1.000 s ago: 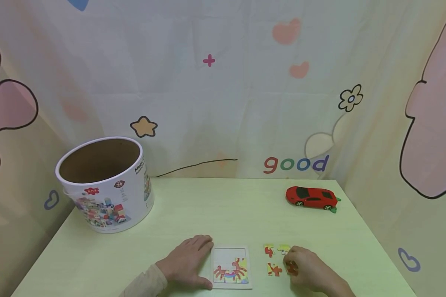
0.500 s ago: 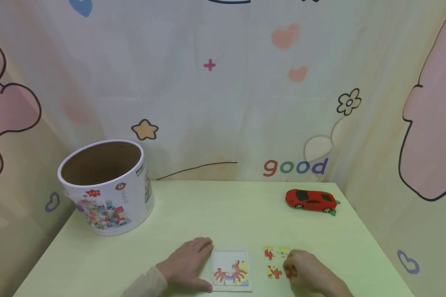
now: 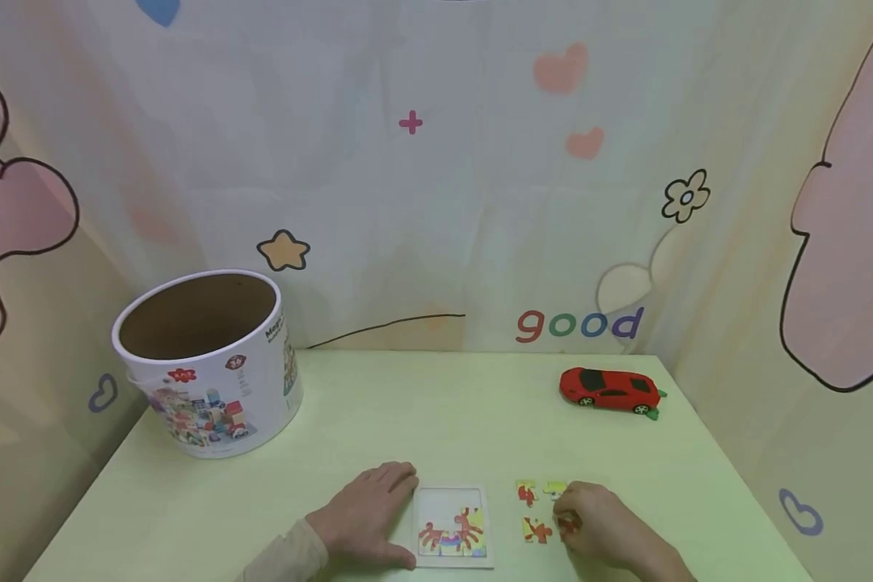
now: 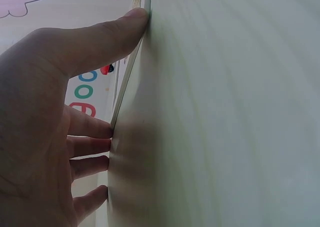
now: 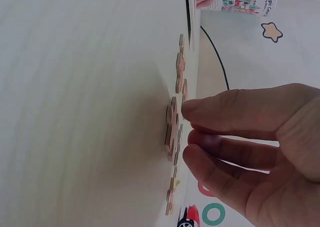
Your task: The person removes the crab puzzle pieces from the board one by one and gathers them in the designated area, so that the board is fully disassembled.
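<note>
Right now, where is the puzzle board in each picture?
Head: the puzzle board lies at the bottom middle, beside the left hand.
Left wrist: seen edge-on, a thin strip from the top down to the fingertips.
Right wrist: only a dark edge at the top, if that is the board.
Shared landmark: the "good" lettering on the backdrop.

A: What surrounds the pale green table (image 3: 422, 404)?

B: A light curtain (image 3: 436, 202) hangs behind and along both sides, printed with hearts, a star (image 3: 282, 250), a flower and the word "good" (image 3: 578, 323).

A: And the sides?

B: Large pink cloud shapes outlined in black. The light is soft and even.
</note>
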Demonstrator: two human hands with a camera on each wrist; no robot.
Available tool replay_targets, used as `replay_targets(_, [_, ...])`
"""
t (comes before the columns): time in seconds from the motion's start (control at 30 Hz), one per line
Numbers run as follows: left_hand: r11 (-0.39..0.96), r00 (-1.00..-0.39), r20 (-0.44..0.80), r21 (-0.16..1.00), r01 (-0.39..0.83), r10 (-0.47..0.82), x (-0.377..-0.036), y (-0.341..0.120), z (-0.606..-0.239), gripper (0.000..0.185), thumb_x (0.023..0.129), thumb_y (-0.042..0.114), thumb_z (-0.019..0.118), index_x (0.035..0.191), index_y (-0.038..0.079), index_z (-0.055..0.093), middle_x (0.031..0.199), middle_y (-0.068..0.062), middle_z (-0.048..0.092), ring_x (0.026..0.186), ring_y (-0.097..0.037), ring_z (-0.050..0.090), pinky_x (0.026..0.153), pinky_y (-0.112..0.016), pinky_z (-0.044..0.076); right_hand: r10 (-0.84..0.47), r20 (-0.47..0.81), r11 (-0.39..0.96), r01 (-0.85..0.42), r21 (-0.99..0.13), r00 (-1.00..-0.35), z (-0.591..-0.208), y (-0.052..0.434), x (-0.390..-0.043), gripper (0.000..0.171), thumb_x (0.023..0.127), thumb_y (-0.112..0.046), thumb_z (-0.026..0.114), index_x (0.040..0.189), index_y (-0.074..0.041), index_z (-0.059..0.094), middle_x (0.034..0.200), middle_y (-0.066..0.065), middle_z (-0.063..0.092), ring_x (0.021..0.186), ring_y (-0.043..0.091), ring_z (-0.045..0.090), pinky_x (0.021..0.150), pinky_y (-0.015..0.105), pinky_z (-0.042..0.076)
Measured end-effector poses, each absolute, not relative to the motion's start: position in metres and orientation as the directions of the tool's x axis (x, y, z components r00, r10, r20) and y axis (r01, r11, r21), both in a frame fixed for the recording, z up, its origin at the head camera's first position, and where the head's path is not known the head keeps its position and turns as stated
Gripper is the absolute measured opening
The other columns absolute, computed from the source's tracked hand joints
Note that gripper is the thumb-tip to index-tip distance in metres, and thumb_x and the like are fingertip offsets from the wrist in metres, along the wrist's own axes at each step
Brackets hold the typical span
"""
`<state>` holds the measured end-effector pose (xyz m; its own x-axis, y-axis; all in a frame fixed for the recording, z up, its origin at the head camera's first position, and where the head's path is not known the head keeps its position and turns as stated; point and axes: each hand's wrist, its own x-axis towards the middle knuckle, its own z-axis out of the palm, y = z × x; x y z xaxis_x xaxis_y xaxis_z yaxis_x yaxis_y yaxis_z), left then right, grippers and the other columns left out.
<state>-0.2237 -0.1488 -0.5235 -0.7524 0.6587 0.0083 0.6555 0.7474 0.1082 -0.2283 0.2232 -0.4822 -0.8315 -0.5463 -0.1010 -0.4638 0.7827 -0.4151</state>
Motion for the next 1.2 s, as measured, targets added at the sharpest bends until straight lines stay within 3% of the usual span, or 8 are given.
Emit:
replay_targets(0.13, [0.753, -0.757, 0.005, 0.108, 0.649, 0.653, -0.225, -0.149, -0.524, 0.107, 0.074, 0.087, 0.046, 0.144, 0.006, 0.041, 0.149, -0.009, 0.040, 0.138, -0.026, 0.038, 0.114, -0.044, 0.037, -0.546, -0.102, 0.783, -0.464, -0.415, -0.831, -0.480, 0.218, -0.232, 0.017, 0.076, -0.006, 0.077, 0.092, -0.011, 0.075, 0.087, -0.007, 0.064, 0.076, 0.006, 0.055, 0.067, 0.025, 0.052])
replay_targets(0.33, [0.755, -0.760, -0.006, 0.119, 0.645, 0.650, -0.225, -0.149, -0.522, 0.106, 0.074, 0.086, 0.047, 0.144, 0.007, 0.041, 0.149, -0.008, 0.040, 0.139, -0.026, 0.037, 0.114, -0.044, 0.037, -0.587, -0.065, 0.751, -0.512, -0.417, -0.807, -0.478, 0.211, -0.231, 0.014, 0.079, -0.010, 0.076, 0.093, -0.011, 0.074, 0.082, -0.008, 0.061, 0.069, 0.004, 0.048, 0.060, 0.021, 0.045])
replay_targets(0.77, [0.750, -0.757, 0.004, 0.130, 0.649, 0.654, -0.224, -0.148, -0.523, 0.106, 0.074, 0.086, 0.048, 0.144, 0.007, 0.041, 0.149, -0.008, 0.040, 0.138, -0.026, 0.038, 0.113, -0.044, 0.037, -0.604, -0.003, 0.708, -0.535, -0.460, -0.797, -0.476, 0.191, -0.235, 0.019, 0.078, -0.009, 0.073, 0.098, -0.009, 0.074, 0.088, -0.005, 0.066, 0.074, 0.006, 0.053, 0.062, 0.020, 0.047])
replay_targets(0.93, [0.747, -0.753, 0.006, 0.125, 0.653, 0.658, -0.224, -0.148, -0.524, 0.106, 0.074, 0.086, 0.047, 0.144, 0.007, 0.041, 0.148, -0.009, 0.040, 0.138, -0.026, 0.038, 0.114, -0.044, 0.036, -0.616, 0.026, 0.697, -0.560, -0.447, -0.787, -0.477, 0.182, -0.237, 0.018, 0.077, -0.008, 0.069, 0.095, -0.007, 0.072, 0.088, -0.003, 0.066, 0.075, 0.008, 0.055, 0.064, 0.022, 0.049])
replay_targets(1.2, [0.751, -0.758, 0.009, 0.124, 0.648, 0.652, -0.223, -0.149, -0.522, 0.107, 0.074, 0.086, 0.047, 0.144, 0.006, 0.041, 0.149, -0.009, 0.039, 0.139, -0.026, 0.037, 0.114, -0.044, 0.036, -0.607, 0.017, 0.714, -0.555, -0.428, -0.794, -0.476, 0.167, -0.239, 0.023, 0.079, -0.012, 0.073, 0.102, -0.008, 0.073, 0.087, -0.005, 0.063, 0.074, 0.008, 0.051, 0.066, 0.026, 0.047])
